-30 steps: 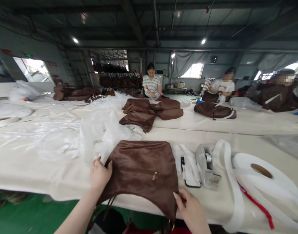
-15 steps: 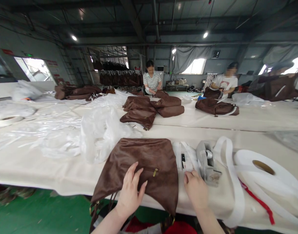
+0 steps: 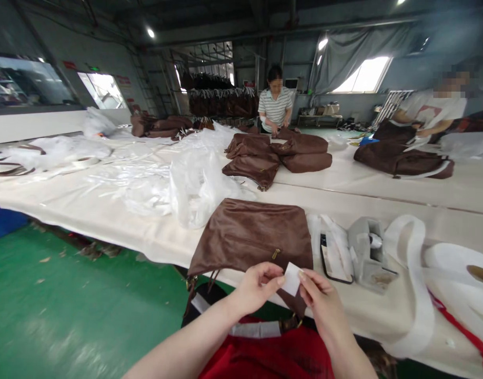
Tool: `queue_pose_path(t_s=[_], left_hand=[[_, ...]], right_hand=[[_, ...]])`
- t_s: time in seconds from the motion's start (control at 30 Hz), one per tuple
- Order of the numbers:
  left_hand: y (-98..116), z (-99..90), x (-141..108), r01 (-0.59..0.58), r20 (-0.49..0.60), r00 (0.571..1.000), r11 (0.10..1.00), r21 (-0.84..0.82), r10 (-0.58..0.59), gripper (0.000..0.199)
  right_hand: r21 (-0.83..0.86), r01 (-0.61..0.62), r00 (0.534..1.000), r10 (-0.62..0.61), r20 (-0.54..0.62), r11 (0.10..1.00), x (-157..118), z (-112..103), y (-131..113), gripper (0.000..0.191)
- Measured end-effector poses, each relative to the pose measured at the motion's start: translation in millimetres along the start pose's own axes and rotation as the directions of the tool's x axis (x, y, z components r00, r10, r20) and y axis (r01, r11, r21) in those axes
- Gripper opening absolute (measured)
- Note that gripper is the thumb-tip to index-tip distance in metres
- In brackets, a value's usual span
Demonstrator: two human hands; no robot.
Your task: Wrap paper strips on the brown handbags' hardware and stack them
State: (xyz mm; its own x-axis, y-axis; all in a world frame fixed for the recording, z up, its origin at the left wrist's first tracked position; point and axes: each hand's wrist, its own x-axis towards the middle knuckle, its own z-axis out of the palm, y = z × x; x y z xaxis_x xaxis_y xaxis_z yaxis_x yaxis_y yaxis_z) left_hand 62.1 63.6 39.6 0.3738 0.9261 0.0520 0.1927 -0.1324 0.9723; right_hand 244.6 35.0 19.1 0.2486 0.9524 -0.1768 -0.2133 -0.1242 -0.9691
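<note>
Between my two hands is a small white piece of paper (image 3: 292,279), held up over the near edge of a brown leather bag (image 3: 253,231). My left hand (image 3: 261,284) pinches its left edge, and my right hand (image 3: 318,292) pinches the right edge between thumb and finger. The bag lies flat on the table with a zipped pocket and a brass zipper pull (image 3: 276,253) facing up. Its strap hangs over the table edge by my lap. Right of the bag sit a dark-rimmed object under clear plastic (image 3: 336,260) and a grey tape dispenser (image 3: 370,252).
A large roll of white strip (image 3: 450,258) and a red ribbon (image 3: 462,326) lie at the right. Crumpled clear plastic (image 3: 194,189) is at the left. Stacked brown bags (image 3: 253,168) stand farther back. Two people (image 3: 275,102) work across the table (image 3: 162,252).
My right hand has come away from beside the plastic-covered object and now holds the white paper. My left hand has left the bag and grips the paper too. The view has turned left.
</note>
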Motion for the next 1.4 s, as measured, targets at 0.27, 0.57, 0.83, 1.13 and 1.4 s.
queue_pose_path(t_s=[0.27, 0.57, 0.83, 1.13, 1.4], left_hand=[[-35, -63.1, 50, 0.082, -0.168, 0.984, 0.992, 0.098, -0.064, 0.025], [-75, -82.3, 52, 0.140, 0.008, 0.990, 0.985, -0.102, -0.140, 0.045], [-75, -77.1, 51, 0.155, 0.012, 0.988, 0.984, -0.086, -0.154, 0.038], [-56, -47.1, 45, 0.161, -0.115, 0.984, 0.963, 0.214, -0.139, 0.018], [-40, -23.5, 43, 0.133, -0.213, 0.975, 0.927, 0.352, -0.059, 0.023]], right_hand=[[-0.832, 0.217, 0.973, -0.183, 0.142, 0.511, 39, 38, 0, 0.040], [-0.975, 0.221, 0.962, -0.174, 0.212, 0.032, 55, 77, 10, 0.019], [-0.891, 0.337, 0.942, -0.123, 0.314, 0.304, 61, 79, 20, 0.025], [-0.674, 0.348, 0.936, -0.282, 0.211, 0.651, 52, 64, 35, 0.024], [-0.727, 0.419, 0.895, -0.382, 0.231, 0.544, 47, 71, 37, 0.022]])
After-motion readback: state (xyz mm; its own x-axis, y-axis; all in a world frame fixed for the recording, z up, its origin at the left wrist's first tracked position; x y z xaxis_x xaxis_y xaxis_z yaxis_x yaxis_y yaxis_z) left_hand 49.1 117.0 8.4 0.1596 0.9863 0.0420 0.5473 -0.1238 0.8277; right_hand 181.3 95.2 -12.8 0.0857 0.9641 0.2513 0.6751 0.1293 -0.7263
